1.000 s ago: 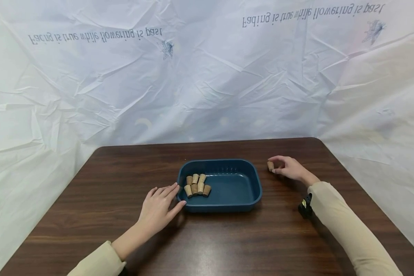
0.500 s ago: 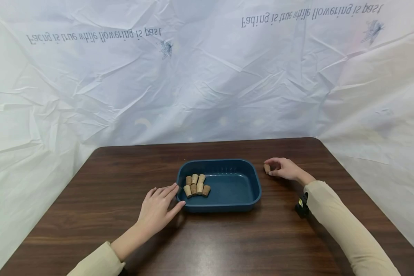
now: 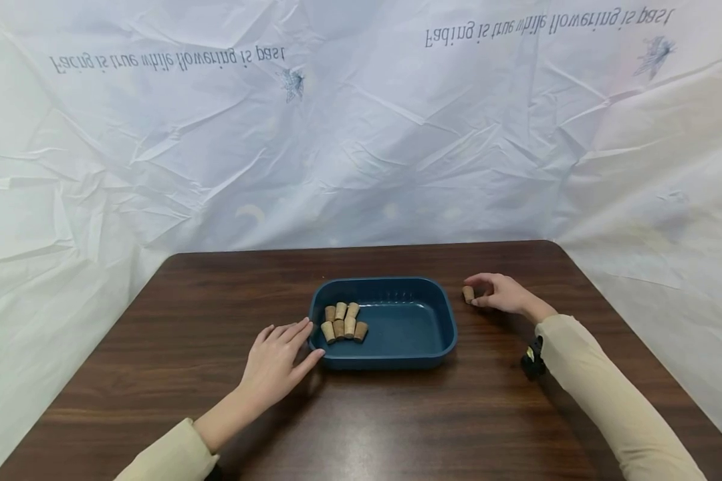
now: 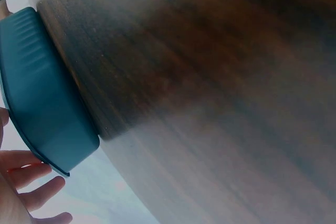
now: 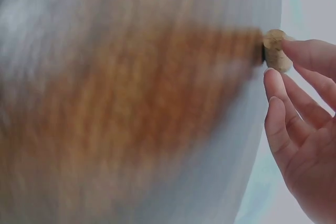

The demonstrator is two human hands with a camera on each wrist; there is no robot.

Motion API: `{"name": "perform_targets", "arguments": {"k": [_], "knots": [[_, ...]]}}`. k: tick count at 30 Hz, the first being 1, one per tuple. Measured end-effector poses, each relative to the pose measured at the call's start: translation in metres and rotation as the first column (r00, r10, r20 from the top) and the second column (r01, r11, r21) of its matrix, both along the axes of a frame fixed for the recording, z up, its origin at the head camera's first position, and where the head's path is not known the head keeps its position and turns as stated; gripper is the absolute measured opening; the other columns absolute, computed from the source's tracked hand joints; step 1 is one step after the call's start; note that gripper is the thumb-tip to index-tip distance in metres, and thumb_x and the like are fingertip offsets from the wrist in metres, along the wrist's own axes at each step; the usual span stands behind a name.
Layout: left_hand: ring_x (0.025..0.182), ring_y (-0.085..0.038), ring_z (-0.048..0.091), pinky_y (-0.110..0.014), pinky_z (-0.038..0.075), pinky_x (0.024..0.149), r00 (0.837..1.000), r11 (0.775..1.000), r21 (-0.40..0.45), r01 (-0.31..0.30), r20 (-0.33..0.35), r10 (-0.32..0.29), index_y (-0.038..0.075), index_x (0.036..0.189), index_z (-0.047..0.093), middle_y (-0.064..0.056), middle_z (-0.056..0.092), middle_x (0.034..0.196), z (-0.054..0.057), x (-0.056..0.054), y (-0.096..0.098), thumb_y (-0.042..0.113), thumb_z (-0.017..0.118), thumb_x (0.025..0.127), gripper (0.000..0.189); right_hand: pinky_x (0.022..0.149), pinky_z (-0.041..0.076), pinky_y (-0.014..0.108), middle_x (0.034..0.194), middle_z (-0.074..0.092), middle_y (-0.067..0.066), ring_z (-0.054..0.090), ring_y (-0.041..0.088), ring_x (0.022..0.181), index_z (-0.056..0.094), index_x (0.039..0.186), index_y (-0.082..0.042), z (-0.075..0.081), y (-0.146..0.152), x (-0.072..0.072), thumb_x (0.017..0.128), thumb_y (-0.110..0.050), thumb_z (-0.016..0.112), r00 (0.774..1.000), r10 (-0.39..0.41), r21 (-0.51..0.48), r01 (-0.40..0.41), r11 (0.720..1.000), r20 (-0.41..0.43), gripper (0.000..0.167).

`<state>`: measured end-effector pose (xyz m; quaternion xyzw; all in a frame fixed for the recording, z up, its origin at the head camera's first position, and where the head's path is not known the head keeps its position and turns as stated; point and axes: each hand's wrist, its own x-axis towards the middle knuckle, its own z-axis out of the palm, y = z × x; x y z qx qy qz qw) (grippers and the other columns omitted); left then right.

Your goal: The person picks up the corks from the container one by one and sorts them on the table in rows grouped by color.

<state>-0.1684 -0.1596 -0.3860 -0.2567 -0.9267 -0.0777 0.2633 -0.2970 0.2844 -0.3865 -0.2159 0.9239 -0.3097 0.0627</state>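
Observation:
My left hand (image 3: 277, 357) rests with fingers extended at the left end of a dark blue plastic tray (image 3: 385, 361), touching its rim. In the left wrist view its fingers (image 4: 44, 191) lie by the corner of the tray (image 4: 44, 93). Inside the tray, at its left side, several tapered cork stoppers (image 3: 350, 327) lie close together. Beyond the tray's right end, my right hand (image 3: 502, 294) pinches another cork stopper (image 3: 468, 294) low at the tabletop. In the right wrist view, this stopper (image 5: 278, 53) sits between thumb and fingertips.
The dark wood-grain table (image 3: 361, 414) has rounded far corners. A pale printed sheet (image 3: 361, 153) hangs behind it and along both sides. A small black device (image 3: 532, 361) sits at the right wrist under the sleeve.
The right hand, with its cork stopper, has shifted slightly left toward the tray since the first frame. The left hand, tray and stoppers inside it have stayed put.

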Motion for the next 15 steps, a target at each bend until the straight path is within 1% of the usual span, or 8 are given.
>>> {"name": "perform_targets", "arguments": {"k": [4,9,11,15], "knots": [[0.1,-0.022,0.054,-0.049,0.035,0.087,1.0,1.0,0.0,-0.002,-0.002,0.002,0.006,0.115,0.06,-0.006,0.056,0.116,-0.001,0.0,-0.002,0.046,0.056,0.082,0.052,0.065,0.044,0.037,0.119,0.047,0.021,0.054,0.023,0.083,0.047,0.123,0.0,0.007,0.0,0.002,0.083,-0.011,0.06,0.999,-0.005,0.016,0.006,1.0,-0.046,0.044],[0.1,-0.023,0.054,-0.05,0.036,0.087,1.0,1.0,-0.002,-0.001,-0.005,0.001,0.006,0.115,0.06,-0.006,0.056,0.116,-0.002,-0.001,-0.003,0.046,0.055,0.082,0.052,0.061,0.043,0.035,0.115,0.05,0.017,0.053,0.019,0.075,0.049,0.122,-0.001,0.018,-0.005,0.007,0.083,-0.013,0.062,0.989,0.018,0.034,-0.014,0.999,-0.144,0.043],[0.1,-0.023,0.054,-0.05,0.035,0.087,1.0,1.0,-0.002,-0.003,-0.004,0.003,0.006,0.115,0.06,-0.006,0.056,0.117,-0.001,-0.002,-0.003,0.046,0.055,0.082,0.052,0.062,0.044,0.035,0.115,0.05,0.016,0.053,0.019,0.075,0.05,0.121,-0.002,0.023,-0.009,0.009,0.083,-0.014,0.062,0.983,0.032,0.036,-0.026,0.999,-0.179,0.042],[0.101,-0.023,0.054,-0.05,0.035,0.087,1.0,1.0,-0.005,0.001,-0.001,-0.001,0.006,0.115,0.06,-0.006,0.056,0.117,-0.001,-0.003,-0.002,0.046,0.055,0.082,0.052,0.065,0.044,0.035,0.117,0.05,0.014,0.053,0.018,0.079,0.051,0.12,-0.004,0.033,-0.018,0.014,0.084,-0.019,0.061,0.975,0.057,0.03,-0.052,0.998,-0.216,0.04]]}}
